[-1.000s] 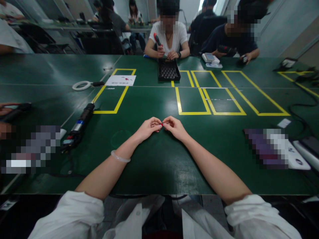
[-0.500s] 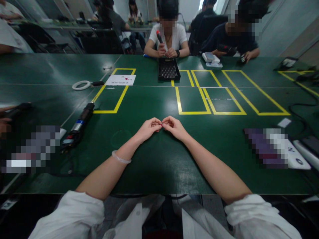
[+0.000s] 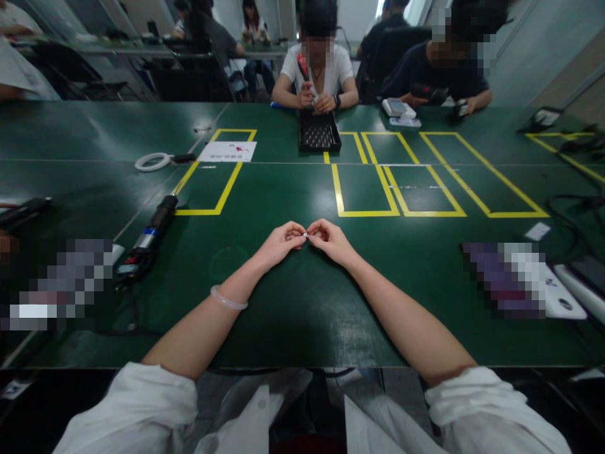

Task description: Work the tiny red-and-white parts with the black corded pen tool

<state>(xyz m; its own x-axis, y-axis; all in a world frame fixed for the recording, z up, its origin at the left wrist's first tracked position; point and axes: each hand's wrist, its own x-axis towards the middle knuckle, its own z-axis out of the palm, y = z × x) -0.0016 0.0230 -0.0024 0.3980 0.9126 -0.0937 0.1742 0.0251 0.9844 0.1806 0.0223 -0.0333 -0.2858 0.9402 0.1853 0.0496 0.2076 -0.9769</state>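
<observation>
Above the green table (image 3: 302, 315), my left hand (image 3: 283, 243) and my right hand (image 3: 334, 242) meet, their fingertips pinched together. Between them is a tiny piece (image 3: 306, 234), whitish with a bit of red beside it, too small for me to tell its kind. Both hands are closed on it, and my fingers cover much of it. Farther off, left of my hands, lies a white sheet of paper (image 3: 227, 152) with writing and small red bits (image 3: 242, 147) on it.
To the left lie a black electric screwdriver (image 3: 152, 234) and a coiled white cable (image 3: 154, 162). Yellow tape outlines (image 3: 368, 214) mark the table. Across it, a co-worker (image 3: 316, 79) works over a black tray (image 3: 319, 133). A purple-and-white packet (image 3: 501, 277) lies right.
The tiny piece now shows a whitish face between my fingertips, where only a reddish spot showed before. My hands have barely moved.
</observation>
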